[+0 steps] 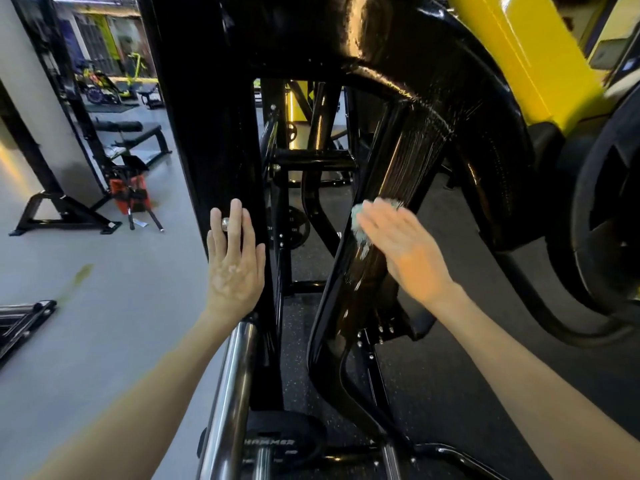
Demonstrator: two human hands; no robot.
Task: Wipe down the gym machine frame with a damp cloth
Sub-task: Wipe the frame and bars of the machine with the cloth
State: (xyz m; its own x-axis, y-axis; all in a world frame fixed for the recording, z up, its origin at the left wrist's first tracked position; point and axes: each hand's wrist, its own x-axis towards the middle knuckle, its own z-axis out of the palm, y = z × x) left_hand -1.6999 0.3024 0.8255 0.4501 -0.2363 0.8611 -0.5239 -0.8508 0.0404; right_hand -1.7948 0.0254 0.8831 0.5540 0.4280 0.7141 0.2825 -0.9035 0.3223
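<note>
The black machine frame (214, 133) fills the middle of the view, its glossy slanted beam (408, 161) streaked with wet lines. The right hand (405, 247) lies flat against that beam with straight fingers, pressing a pale blue-green cloth (358, 221) onto it; the cloth peeks out past the fingertips. The left hand (235, 261) rests open and flat on the frame's upright post, fingers either side of a small silver knob (225, 223). A chrome bar (232, 386) runs below that hand. A yellow panel (519, 53) stands behind the frame's upper right.
</note>
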